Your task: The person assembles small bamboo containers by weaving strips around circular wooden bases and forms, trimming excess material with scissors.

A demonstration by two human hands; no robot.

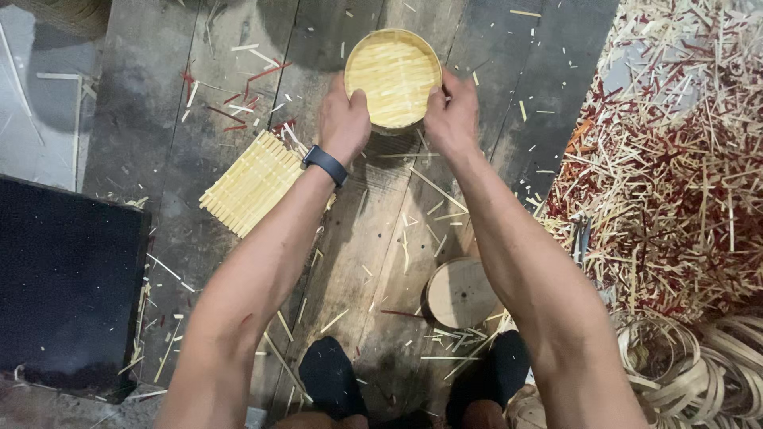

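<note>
Both hands, left hand (343,119) and right hand (451,115), grip a round bamboo tray (393,77) over littered dark floorboards (159,95); bamboo scraps (675,175) are heaped right.

round bamboo tray (393,77) underside hidden, black panel (67,286) cut by left edge

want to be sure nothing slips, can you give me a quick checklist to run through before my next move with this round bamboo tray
1. Left hand on the round bamboo tray, thumb over the rim: ok.
2. Right hand gripping the opposite rim: ok.
3. Slats inside the tray lying flat and even: ok, as far as the view shows.
4. Tray's underside and seating on the wooden floor: cannot tell.
5. Square slat mat apart from both hands: ok.
6. Floor free of loose splinters: not ok.
</note>
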